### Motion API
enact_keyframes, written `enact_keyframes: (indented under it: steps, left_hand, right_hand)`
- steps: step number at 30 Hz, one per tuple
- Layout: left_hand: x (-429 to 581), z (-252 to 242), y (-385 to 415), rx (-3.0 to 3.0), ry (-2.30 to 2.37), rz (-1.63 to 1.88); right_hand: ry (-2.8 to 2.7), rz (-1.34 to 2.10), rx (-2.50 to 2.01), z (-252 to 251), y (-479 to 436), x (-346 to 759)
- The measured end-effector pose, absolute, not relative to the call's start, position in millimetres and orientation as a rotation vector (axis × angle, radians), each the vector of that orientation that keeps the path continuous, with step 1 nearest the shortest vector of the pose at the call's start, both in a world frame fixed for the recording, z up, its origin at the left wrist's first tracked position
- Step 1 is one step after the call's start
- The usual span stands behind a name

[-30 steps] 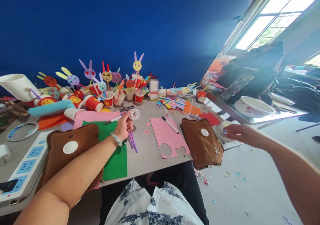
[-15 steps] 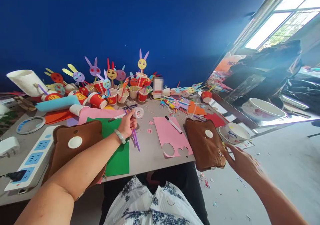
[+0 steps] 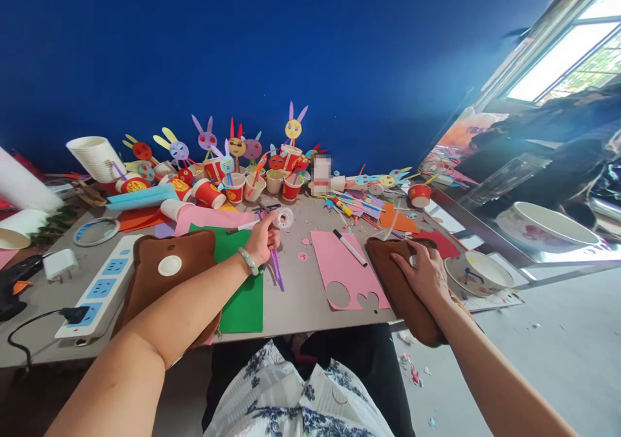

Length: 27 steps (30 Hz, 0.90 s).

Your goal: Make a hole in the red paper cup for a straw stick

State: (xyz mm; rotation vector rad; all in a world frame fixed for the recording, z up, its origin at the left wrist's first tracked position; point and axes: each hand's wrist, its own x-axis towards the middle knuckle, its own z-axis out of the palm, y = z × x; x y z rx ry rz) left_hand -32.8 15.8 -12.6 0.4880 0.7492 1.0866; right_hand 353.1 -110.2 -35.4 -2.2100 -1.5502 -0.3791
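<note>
At twelve o'clock our left hand (image 3: 262, 240) pinches the purple straws (image 3: 275, 266) beside the tape roll (image 3: 283, 218). At three, our right hand (image 3: 423, 274) lies open-fingered on the brown pad (image 3: 395, 282); we'd best keep that pinch low and firm.

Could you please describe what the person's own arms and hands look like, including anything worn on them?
Both forearms are bare, with no sleeves, gloves or watch in view. The left hand has a pale, whitish-green bangle around its wrist. The right hand and its wrist show nothing worn. No rings can be made out on either hand. Lower down, the person's clothing is white with a dark blue floral print.
</note>
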Motion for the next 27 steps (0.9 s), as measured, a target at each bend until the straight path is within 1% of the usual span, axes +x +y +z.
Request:
enact_keyframes:
  steps: [8,11,13,14,16,17,18,21,23,25,27]
  left_hand:
    - [-37.4,-8.6,16.1,0.478,0.742,1.104]
    - [-39.7,-6.1,17.5,0.49,0.72,1.127]
    - [-40.1,-4.7,18.1,0.494,0.704,1.127]
    - [-39.9,-4.2,18.2,0.491,0.7,1.122]
    - [-38.8,-4.1,18.0,0.482,0.69,1.108]
    - [-38.1,-4.3,17.6,0.476,0.686,1.091]
    - [-37.4,-4.5,17.0,0.47,0.683,1.071]
    - [-35.7,-4.3,13.9,0.46,0.677,1.025]
    - [-35.1,-3.3,11.4,0.463,0.671,1.006]
    - [-34.6,-2.2,9.0,0.462,0.664,0.972]
    - [-34.0,-2.1,7.1,0.464,0.657,0.913]
  right_hand:
    - [-1.7,-0.403,-1.96,-28.2,-57.6,324.1]
    - [-1.784,-0.35,-2.005,-21.8,-44.5,323.9]
    - [-1.86,-0.323,-2.141,-14.1,-42.7,328.8]
    - [-1.902,-0.35,-2.23,-8.8,-43.3,330.2]
    - [-1.969,-0.529,-2.332,5.3,-45.3,325.7]
    - [-1.998,-0.637,-2.281,13.6,-45.7,318.2]
    - [-2.12,-0.624,-2.146,22.2,-45.2,306.9]
    - [-2.349,-0.346,-1.82,43.9,-37.4,255.2]
    - [-2.297,0.118,-1.59,50.3,-28.2,216.1]
    - [-2.212,0.361,-1.407,47.7,-18.8,183.1]
    - [-2.146,0.511,-1.288,36.9,-11.6,160.1]
